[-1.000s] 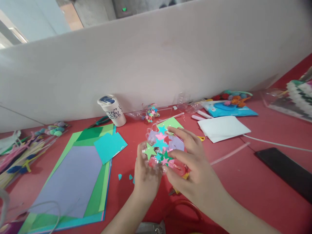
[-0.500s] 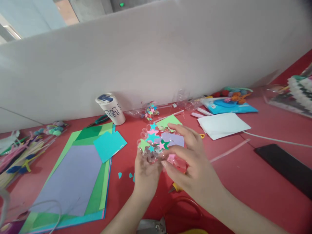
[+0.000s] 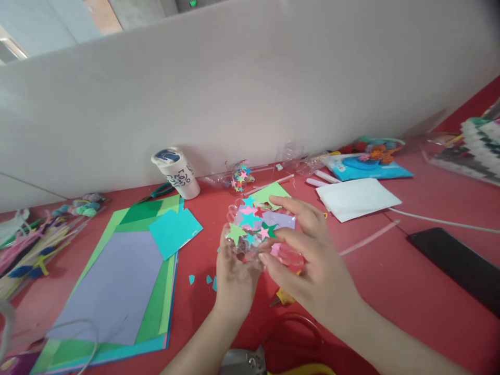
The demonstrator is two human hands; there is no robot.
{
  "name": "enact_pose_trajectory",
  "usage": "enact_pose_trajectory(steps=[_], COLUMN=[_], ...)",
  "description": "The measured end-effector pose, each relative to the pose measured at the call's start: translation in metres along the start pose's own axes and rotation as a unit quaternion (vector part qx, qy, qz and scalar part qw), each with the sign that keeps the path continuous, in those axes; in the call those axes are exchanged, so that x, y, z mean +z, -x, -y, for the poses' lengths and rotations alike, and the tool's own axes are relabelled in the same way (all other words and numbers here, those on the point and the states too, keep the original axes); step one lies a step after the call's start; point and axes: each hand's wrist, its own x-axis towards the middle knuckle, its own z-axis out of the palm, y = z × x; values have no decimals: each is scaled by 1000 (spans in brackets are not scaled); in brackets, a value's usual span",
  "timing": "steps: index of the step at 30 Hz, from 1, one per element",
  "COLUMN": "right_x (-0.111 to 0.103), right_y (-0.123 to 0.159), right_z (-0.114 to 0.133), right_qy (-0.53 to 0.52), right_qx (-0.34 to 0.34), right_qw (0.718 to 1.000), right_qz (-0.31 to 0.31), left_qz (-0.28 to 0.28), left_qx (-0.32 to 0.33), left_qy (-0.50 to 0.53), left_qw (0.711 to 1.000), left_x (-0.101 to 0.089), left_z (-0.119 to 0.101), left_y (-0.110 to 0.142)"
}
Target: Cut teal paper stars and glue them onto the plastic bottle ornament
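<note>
My left hand (image 3: 236, 284) is closed around a clear plastic ornament (image 3: 244, 244) with small paper stars on its upper side. The stars are turquoise, pink, light green, dark green and red. My right hand (image 3: 316, 255) reaches in from the right. Its thumb and a fingertip pinch at the ornament's right edge beside a pink star (image 3: 265, 230), while the index finger stays raised above. The ornament's underside is hidden by the left hand. Beneath the right hand lies a yellow-handled tool (image 3: 285, 297), partly covered.
Coloured paper sheets (image 3: 113, 286) are stacked at left, with a turquoise piece (image 3: 175, 233) on top. A white cup (image 3: 177, 174) and another star-covered ornament (image 3: 241, 176) stand near the wall. White paper (image 3: 357, 199) and a black phone (image 3: 457, 265) lie right; scissors (image 3: 300, 323) lie in front.
The ornament has shifted slightly to the right and turned a little with the left hand. Both hands keep nearly the same grip on it.
</note>
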Motion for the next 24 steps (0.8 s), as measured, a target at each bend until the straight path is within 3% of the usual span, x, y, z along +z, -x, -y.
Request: enact_pose_trajectory(steps=[10, 18, 24], right_x=[-2, 1, -1], right_y=[-1, 6, 2], right_z=[1, 4, 2], right_qy=[-72, 26, -65], right_qx=[27, -77, 42], right_qw=[997, 996, 996], right_qz=[6, -45, -34], left_qz=[-8, 26, -2], left_qx=[-4, -30, -3], left_qy=[14, 55, 12], left_qw=[1000, 998, 1000], left_x=[4, 8, 5], left_z=[-16, -24, -10], left_y=[0, 1, 5])
